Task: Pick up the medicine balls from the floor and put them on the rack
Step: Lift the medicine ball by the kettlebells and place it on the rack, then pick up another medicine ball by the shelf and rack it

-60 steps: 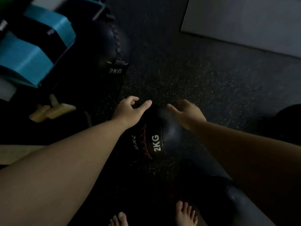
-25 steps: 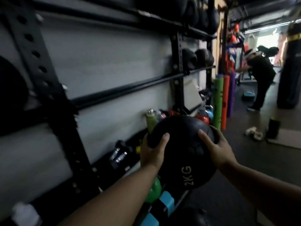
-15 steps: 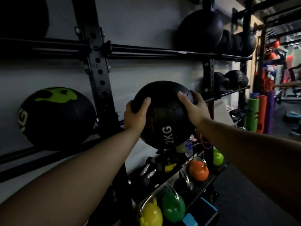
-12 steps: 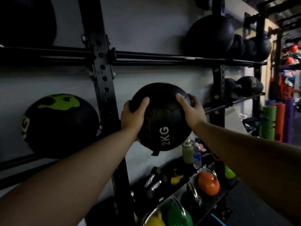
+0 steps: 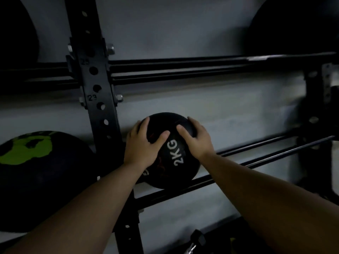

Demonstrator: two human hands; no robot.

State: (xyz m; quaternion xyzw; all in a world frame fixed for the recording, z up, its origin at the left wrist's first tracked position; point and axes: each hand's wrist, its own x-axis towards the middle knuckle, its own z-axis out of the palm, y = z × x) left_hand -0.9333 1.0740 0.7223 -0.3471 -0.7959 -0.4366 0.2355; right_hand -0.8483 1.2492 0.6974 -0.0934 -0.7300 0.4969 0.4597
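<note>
**2KG ball on the lower rails, both hands on it**

Landmark: the black rack upright [image 5: 99, 107], a holed post with "23" and "25" stamped on it, standing in front of a pale wall [image 5: 183, 24].

- Rack: double upper rails [image 5: 183, 70] run right from the upright. A lower pair of rails [image 5: 256, 154] also runs right from it, rising toward a second post [image 5: 315, 107] near the frame's right edge.
- Left of the upright, low: a big black medicine ball with green splotches [image 5: 33, 180]. It looks seated at lower-rail level; its support is hidden.
- Above the upper rails: dark round shapes at far left and far right, too dim to identify.
- 2KG medicine ball [image 5: 172, 154]: black, white "2KG" lettering facing out, just right of the upright. Its underside meets the front lower rail; can't tell whether it's fully seated.
- Left hand [image 5: 143, 145]: fingers spread and pressed on the ball's upper left face.
- Right hand [image 5: 196, 140]: fingers wrapped over the upper right, thumb near the left thumb.
- Below the lower rails, right of the upright: a dumbbell end [image 5: 197, 240], barely lit.
</note>
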